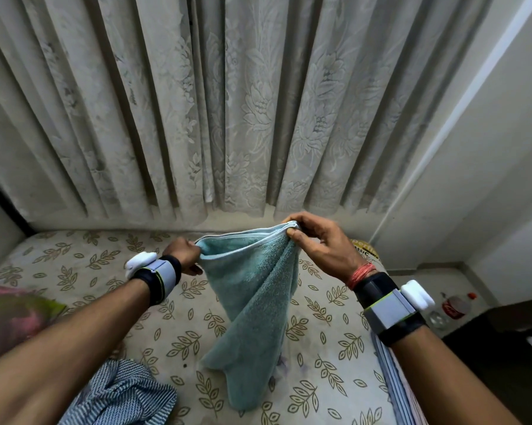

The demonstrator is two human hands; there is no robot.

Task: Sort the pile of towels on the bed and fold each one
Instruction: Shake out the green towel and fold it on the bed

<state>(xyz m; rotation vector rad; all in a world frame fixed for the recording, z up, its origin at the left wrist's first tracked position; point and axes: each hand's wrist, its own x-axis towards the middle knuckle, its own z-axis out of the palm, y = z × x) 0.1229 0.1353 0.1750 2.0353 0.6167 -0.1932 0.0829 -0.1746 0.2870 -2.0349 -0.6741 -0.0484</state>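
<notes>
Two hands [182, 253] [321, 242] pinch one towel [252, 305].

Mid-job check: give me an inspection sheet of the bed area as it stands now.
Surface: bed with leaf-print sheet.
Job's things: teal towel held up by its top edge, hanging over the bed; blue striped cloth bunched at near left; pink cloth at left edge.
Clutter: red-labelled bottle off the bed, at right.
Grippers: left hand grips the towel's left corner; right hand pinches its right corner.
Cables: nothing seen.
Surroundings: lace curtain behind the bed; wall at right.
</notes>
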